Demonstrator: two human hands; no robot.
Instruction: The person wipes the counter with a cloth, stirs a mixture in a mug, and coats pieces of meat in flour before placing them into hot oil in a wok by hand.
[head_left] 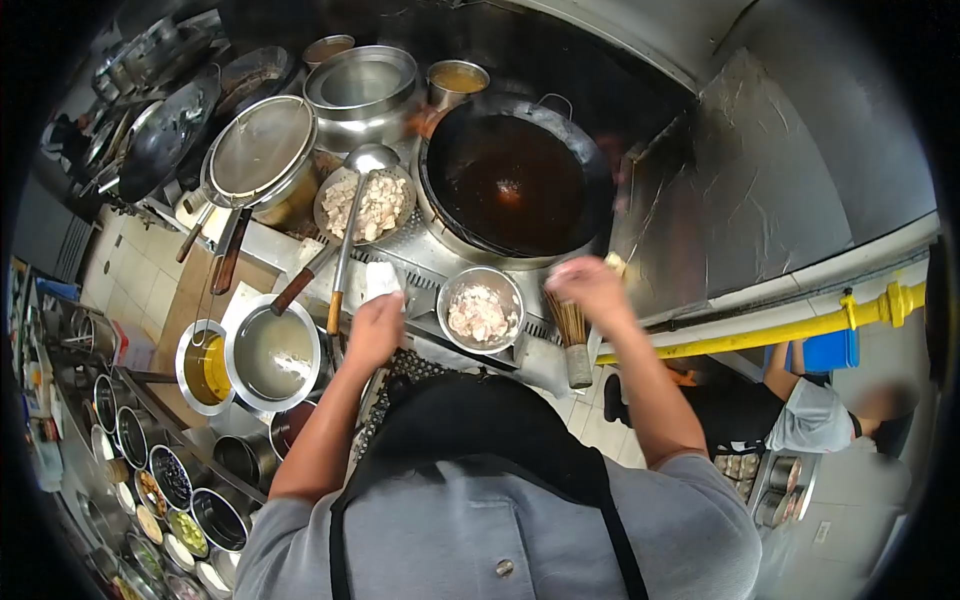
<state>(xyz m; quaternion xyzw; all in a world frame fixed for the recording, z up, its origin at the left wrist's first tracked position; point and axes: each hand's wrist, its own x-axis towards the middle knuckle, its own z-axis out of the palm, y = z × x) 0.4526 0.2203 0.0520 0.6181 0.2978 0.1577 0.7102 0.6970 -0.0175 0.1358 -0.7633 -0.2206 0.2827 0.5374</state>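
My left hand point(378, 325) is closed around a white cloth point(381, 280) at the stove's front edge. My right hand point(590, 285) is blurred above a bamboo brush point(569, 335); its fingers are smeared, and whether it holds anything is unclear. Between my hands sits a metal bowl point(480, 310) of pale, raw-looking pieces. Behind it a large black wok point(515, 185) holds dark liquid. To the left, a strainer of pale meat pieces point(365, 205) has a long-handled ladle point(350, 235) lying across it.
Left of the stove stand a pot of cloudy liquid point(272, 352), a pot of yellow liquid point(213, 370) and a sieve on a pot point(262, 147). Ingredient bowls point(172, 478) line the lower left. A yellow pipe point(760, 335) runs right, near another person point(800, 410).
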